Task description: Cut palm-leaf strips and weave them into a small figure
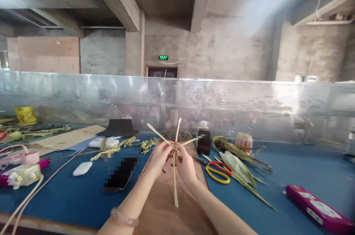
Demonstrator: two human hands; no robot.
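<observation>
Nearest the camera, two bare forearms reach forward over a brown board (166, 205) lying on the blue bench (69, 198); the left wrist wears one pale bracelet (124, 219). The left hand (160, 156) and the right hand (185, 164) meet above the board, palms turned toward each other, fingers pinched shut on pale leaf strips (175, 161) where these cross. At least three strip ends fan upward and outward from the pinch, and one long strip hangs straight down between the wrists, its tip over the board. Just right of the hands lies one pair of scissors (217, 172) with red and yellow handles, and beside it a bunch of green leaves (238, 166) spreads across the bench. At the near right edge sits one purple box (318, 208). To the left lie one dark phone (122, 174), one white case (82, 168), and, further left, one clear plastic box (23, 174). Behind the hands stands one dark bottle (203, 138) with a white cap, a small can (244, 140) right of it, and more leaf scraps (148, 144) to the left. A perforated metal screen (249, 105) closes the far edge of the bench, with concrete walls beyond.
</observation>
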